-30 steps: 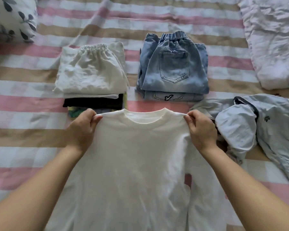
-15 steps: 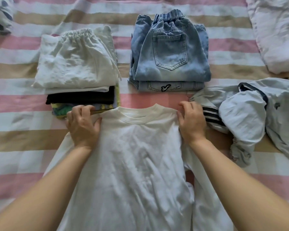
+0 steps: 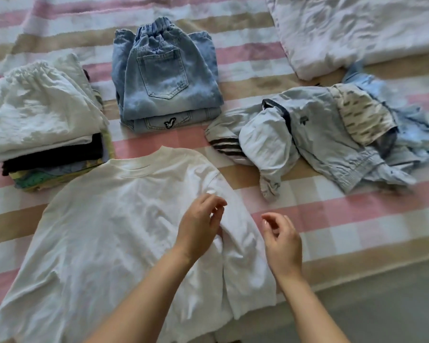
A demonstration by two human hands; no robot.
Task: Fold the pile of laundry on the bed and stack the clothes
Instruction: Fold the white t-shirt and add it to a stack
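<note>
Left hand: fingers loosely curled, empty, over the flat white cotton T-shirt.
Right hand: loosely curled, empty, just beside it.

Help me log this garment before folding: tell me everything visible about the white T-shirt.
The T-shirt is plain white, a soft cotton-looking knit with a ribbed round collar. It lies unfolded, flat and lightly wrinkled on the striped sheet, collar away from the person. One shoulder reaches the foot of the stack. The left hand hovers over the other sleeve, contact unclear; the right hand is beside it, empty.
</note>
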